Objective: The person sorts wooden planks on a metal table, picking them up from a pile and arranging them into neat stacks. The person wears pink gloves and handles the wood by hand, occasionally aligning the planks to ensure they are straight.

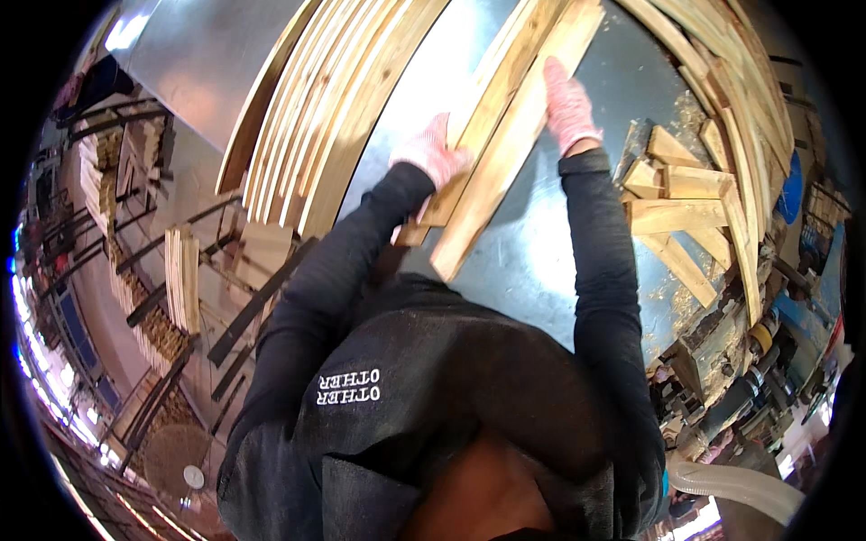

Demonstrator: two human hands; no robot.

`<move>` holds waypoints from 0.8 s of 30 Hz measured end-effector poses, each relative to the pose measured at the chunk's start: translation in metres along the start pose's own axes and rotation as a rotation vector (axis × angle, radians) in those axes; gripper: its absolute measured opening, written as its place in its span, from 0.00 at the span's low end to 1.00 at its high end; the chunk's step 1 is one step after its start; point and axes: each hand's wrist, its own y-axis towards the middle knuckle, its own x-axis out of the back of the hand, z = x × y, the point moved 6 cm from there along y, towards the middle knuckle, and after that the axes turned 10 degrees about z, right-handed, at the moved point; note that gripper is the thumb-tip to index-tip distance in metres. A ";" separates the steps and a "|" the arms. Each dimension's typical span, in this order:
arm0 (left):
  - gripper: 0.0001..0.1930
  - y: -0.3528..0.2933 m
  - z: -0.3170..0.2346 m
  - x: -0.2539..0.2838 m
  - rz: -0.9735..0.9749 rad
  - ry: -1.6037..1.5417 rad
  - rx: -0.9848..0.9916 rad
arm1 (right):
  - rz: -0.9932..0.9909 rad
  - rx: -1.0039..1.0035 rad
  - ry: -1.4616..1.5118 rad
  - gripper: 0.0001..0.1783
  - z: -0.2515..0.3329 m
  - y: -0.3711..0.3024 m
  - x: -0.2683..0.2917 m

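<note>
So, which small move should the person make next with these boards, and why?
Perhaps the right hand should slide the right board slightly away from the body: its near end sticks out past that of the neighbouring board, and this hand is at its outer edge.

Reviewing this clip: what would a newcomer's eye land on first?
Probably the pink-gloved left hand and right hand, on either side of pale planks on the shiny metal table. Next, the long row of boards at upper left, then the jumbled offcuts at right.
</note>
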 end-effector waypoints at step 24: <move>0.28 -0.106 0.174 0.265 -0.307 0.378 0.538 | 0.316 -0.088 0.991 0.21 0.034 -0.038 -0.189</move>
